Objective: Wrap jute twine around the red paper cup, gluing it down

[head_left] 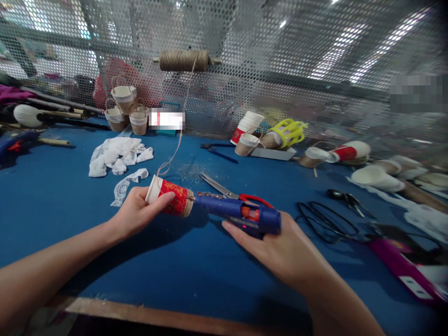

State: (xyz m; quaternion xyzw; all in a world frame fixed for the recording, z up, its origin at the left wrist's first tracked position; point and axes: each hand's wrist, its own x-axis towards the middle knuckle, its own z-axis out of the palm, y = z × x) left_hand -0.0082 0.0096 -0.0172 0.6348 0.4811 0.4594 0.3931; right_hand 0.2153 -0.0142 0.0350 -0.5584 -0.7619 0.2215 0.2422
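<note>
My left hand (pixel 142 210) is closed around a red paper cup (pixel 173 196) with a gold pattern, tilted on its side above the table. Twine (pixel 189 205) is wrapped around the cup's base end. A loose strand runs from the cup's rim side up to a twine spool (pixel 184 61) on the mesh. In my right hand (pixel 269 247) is a blue glue gun (pixel 227 210), its nozzle at the twine-wrapped end of the cup. A small red light glows on the gun. Behind it lie scissors (pixel 224 187) with red handles, partly hidden by the gun.
White lace (pixel 114 154) lies at back left, near several twine-covered cups (pixel 124 95). Blue-handled pliers (pixel 220 151), stacked paper cups (pixel 248 126) and a yellow plastic piece (pixel 289 132) sit at the back. A black cable (pixel 325 224) and purple power strip (pixel 402 270) are at right.
</note>
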